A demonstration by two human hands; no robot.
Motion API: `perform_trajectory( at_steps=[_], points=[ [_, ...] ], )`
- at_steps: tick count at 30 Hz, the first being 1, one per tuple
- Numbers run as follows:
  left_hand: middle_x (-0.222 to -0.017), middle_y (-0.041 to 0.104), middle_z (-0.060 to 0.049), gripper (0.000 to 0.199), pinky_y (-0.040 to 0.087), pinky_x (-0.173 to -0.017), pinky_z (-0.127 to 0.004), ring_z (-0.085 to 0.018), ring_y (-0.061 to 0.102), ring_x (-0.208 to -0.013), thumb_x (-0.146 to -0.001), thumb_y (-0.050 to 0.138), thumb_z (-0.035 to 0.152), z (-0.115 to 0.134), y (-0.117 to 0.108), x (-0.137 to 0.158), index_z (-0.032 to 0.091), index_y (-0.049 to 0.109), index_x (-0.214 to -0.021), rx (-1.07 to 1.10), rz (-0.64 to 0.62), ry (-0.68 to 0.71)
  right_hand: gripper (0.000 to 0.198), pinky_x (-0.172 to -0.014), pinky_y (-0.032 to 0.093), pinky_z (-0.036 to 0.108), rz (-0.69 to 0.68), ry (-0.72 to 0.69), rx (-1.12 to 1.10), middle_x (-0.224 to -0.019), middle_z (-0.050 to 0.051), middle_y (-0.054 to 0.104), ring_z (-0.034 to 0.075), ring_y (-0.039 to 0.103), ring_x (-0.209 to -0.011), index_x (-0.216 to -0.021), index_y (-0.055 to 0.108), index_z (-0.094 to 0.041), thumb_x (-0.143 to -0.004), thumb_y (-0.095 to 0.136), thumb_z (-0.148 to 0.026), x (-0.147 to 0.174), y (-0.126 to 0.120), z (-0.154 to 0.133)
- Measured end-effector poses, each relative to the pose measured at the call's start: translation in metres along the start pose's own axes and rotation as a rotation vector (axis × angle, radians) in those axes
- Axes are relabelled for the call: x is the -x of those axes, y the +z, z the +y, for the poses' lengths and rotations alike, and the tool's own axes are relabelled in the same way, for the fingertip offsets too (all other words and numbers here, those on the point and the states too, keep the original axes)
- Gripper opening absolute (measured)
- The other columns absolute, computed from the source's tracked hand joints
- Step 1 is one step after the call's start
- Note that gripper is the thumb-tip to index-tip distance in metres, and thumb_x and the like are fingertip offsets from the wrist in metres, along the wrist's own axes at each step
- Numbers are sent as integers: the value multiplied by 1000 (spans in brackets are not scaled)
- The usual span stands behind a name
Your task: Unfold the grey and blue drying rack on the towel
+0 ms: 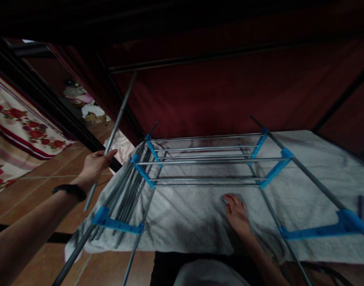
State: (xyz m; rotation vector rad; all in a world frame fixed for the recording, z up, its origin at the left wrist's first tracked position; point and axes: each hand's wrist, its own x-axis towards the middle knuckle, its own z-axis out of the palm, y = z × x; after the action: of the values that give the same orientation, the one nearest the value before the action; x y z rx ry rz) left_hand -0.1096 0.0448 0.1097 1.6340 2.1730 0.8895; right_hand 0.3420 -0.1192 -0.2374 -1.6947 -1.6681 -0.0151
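My left hand (94, 167) is closed around a long grey metal rod (118, 119) that slants up and to the right, out to the left of the rack. A black band sits on that wrist. In front of me a rack frame (206, 161) of grey rods and blue plastic connectors (142, 171) lies over a grey towel (194, 214). A bare foot (237, 214) rests on the towel under the frame's near rods. My right hand is out of the picture.
A bundle of loose grey rods (126, 190) lies along the rack's left side. More blue connectors (325, 229) sit at the right. A dark red fabric wall (229, 91) stands behind. A flowered cloth (24, 131) and tiled floor (35, 178) are to the left.
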Motion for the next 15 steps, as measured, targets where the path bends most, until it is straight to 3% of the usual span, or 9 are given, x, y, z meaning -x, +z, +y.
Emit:
perform_trajectory(
  at_steps=[2, 4, 7, 12, 15],
  points=[
    [-57, 41, 9, 33, 28, -59, -22, -9, 38, -62, -100, 61, 38, 11, 0, -7, 18, 50, -75, 56, 62, 6, 43, -103, 48, 43, 0, -4, -7, -127, 7, 71, 25, 64, -120, -126, 64, -27, -93, 43, -10, 0, -1, -1],
    [-56, 36, 9, 35, 26, -59, -22, -9, 36, -64, -98, 64, 37, 30, 1, -11, 18, 50, -72, -20, 77, 72, 43, -103, 48, 43, 1, 2, -9, -126, 7, 71, 25, 64, -120, -126, 64, -27, -92, 44, -9, -1, 0, -2],
    [-56, 33, 8, 36, 24, -62, -21, -10, 37, -67, -100, 59, 41, 64, 6, -8, 15, 59, -75, -241, 50, 295, 45, -103, 48, 43, 3, 10, -7, -126, 8, 72, 25, 64, -120, -126, 65, -27, -91, 44, -7, -2, 1, -2],
    [-87, 63, 2, 30, 25, -70, -22, -14, 50, -83, -101, 55, 36, 125, 23, 13, 12, 73, -106, -645, 50, 770, 45, -105, 48, 40, 3, 6, -1, -131, 9, 71, 23, 63, -124, -125, 65, -26, -93, 43, -4, -4, 2, -3],
    [-110, 71, -4, 31, 34, -80, -25, -19, 62, -99, -101, 53, 32, 160, 42, 31, 14, 73, -118, -795, -28, 929, 47, -105, 47, 40, 11, 3, -13, -131, 8, 71, 23, 63, -124, -126, 65, -26, -92, 43, -1, -4, 2, -3]
  ],
)
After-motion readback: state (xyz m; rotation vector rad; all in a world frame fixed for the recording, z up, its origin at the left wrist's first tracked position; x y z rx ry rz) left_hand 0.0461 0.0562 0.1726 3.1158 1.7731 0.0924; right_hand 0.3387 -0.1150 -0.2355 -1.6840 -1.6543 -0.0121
